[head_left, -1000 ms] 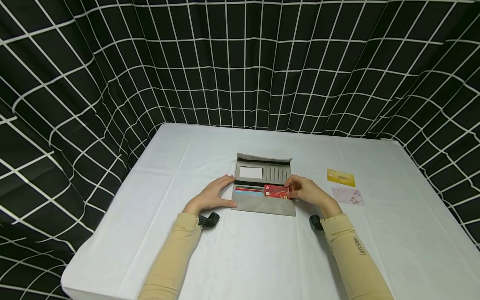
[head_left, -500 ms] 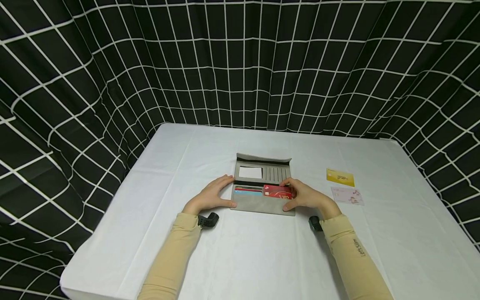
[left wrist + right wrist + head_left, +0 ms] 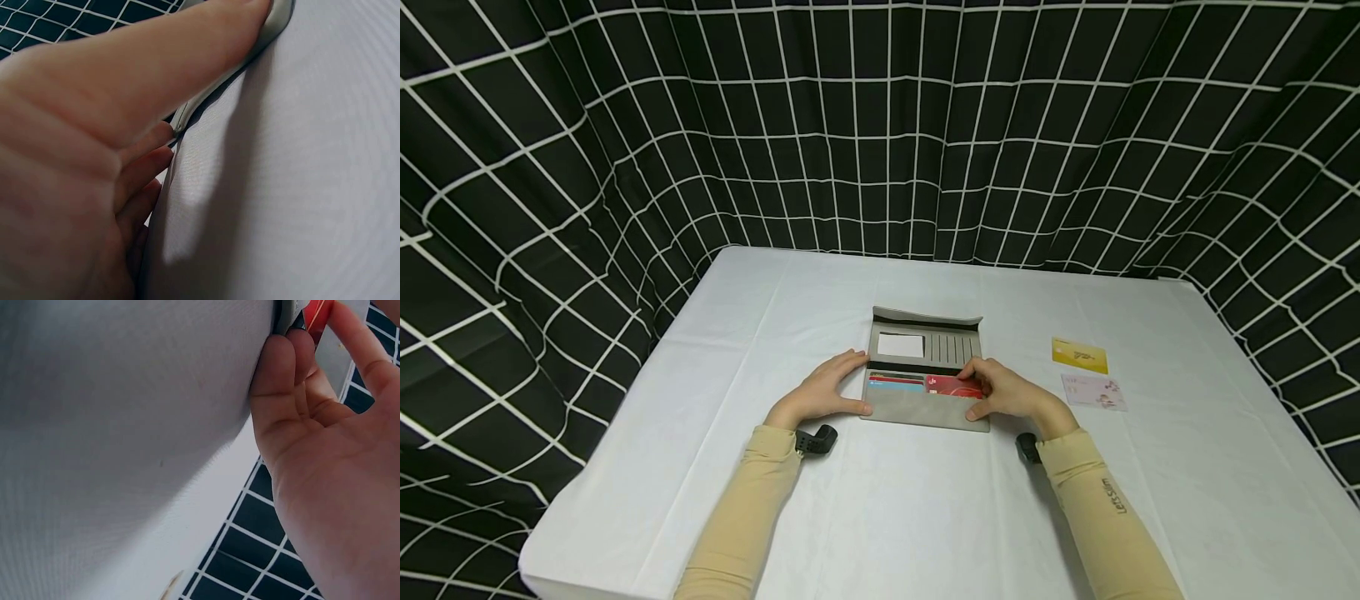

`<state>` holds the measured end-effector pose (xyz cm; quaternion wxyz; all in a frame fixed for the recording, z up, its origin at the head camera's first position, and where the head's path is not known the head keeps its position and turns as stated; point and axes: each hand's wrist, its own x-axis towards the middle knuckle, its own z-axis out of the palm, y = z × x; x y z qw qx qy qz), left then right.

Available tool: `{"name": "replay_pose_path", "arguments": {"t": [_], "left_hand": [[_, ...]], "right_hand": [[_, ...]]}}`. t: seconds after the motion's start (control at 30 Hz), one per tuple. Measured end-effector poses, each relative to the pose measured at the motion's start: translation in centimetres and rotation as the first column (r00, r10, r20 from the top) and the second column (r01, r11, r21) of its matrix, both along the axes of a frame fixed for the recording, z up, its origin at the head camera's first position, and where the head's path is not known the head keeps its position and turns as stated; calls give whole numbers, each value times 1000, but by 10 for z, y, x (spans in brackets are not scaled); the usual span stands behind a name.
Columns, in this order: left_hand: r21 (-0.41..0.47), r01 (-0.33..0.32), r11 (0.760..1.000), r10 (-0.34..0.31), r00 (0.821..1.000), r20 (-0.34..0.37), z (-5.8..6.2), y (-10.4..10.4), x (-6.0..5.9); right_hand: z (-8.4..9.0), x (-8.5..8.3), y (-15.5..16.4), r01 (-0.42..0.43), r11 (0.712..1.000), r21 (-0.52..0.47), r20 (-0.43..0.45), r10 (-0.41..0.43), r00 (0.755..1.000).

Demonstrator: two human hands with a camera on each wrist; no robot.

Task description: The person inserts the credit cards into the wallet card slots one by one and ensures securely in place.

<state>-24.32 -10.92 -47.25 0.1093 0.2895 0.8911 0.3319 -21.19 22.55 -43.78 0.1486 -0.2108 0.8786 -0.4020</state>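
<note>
Red card (image 3: 953,385) sits half-sunk in the right-hand slot of the wallet (image 3: 922,406), which lies open and flat at bench centre. Pinched at its 3 o'clock edge by the right hand (image 3: 1011,392): fingers curled over the card's top edge, thumb pressed on the wallet's near right corner. Seen from the right wrist as a red sliver (image 3: 317,317) between fingertip and thumb. Blue card (image 3: 897,384) tucked in the left slot, just beside the red one at its 9 o'clock. White window (image 3: 901,345) and empty slots on the far flap, at 12 o'clock.

Left hand (image 3: 823,392) grips the wallet's left end at 9 o'clock, fingers narrow over the fold, thumb along the near edge; the left wrist view shows the thumb (image 3: 187,69) lying on the grey edge.

Yellow card (image 3: 1079,356) and pink card (image 3: 1093,392) lie flat at 3 o'clock, well apart from the wallet, yellow the farther of the two. White bench (image 3: 895,508) under all; black grid curtain (image 3: 880,125) around the back and sides.
</note>
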Motion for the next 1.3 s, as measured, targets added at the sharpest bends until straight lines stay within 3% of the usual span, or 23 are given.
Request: {"name": "replay_pose_path", "arguments": {"t": [0.6, 1.17, 1.3], "left_hand": [[2, 5, 1000, -5, 1000, -10, -3, 0, -1], [-2, 1, 1000, -1, 1000, -9, -4, 0, -1], [3, 0, 1000, 0, 1000, -9, -4, 0, -1]], "right_hand": [[1, 1, -2, 56, 998, 11, 49, -56, 997], [1, 2, -2, 49, 999, 15, 42, -49, 998], [0, 3, -2, 107, 993, 56, 44, -110, 993]]}}
